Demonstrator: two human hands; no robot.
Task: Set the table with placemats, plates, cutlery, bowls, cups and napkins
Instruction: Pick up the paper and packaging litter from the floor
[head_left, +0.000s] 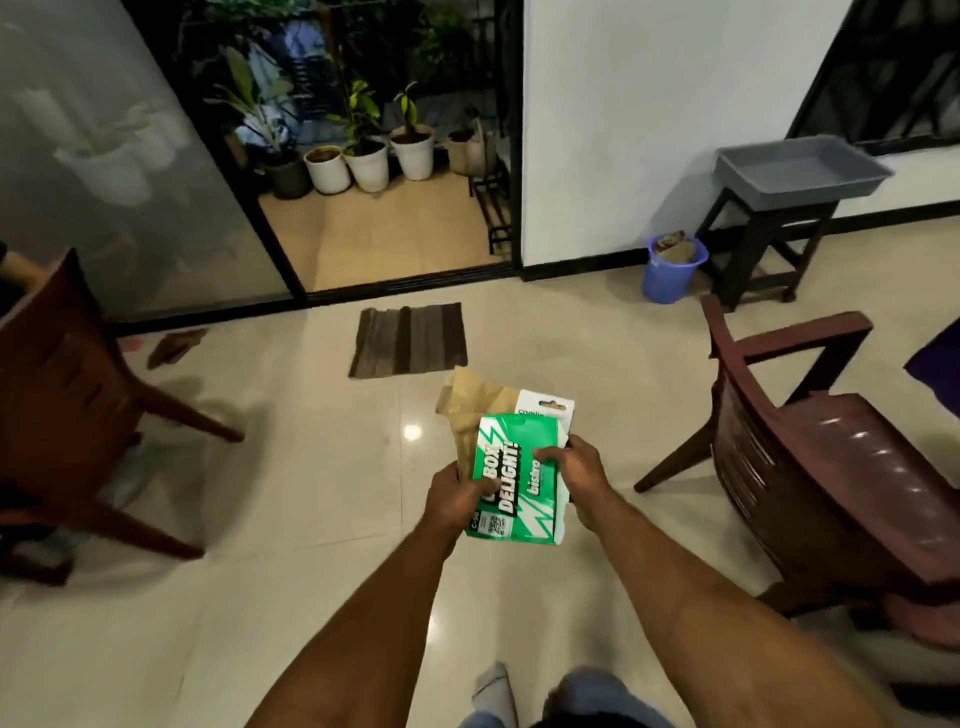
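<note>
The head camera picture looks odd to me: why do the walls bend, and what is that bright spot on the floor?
Head view: a wide-angle lens bows straight lines near the edges; the spot is lamp glare on glossy floor tiles; the left chair is smeared with motion blur, while the green packet stays readable.

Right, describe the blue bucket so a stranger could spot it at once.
Start at the white wall on the right and drop to the floor at its foot. There, just left of the dark stool carrying a grey tray, stands the bucket: the only blue thing, stuffed with brownish scraps.
</note>
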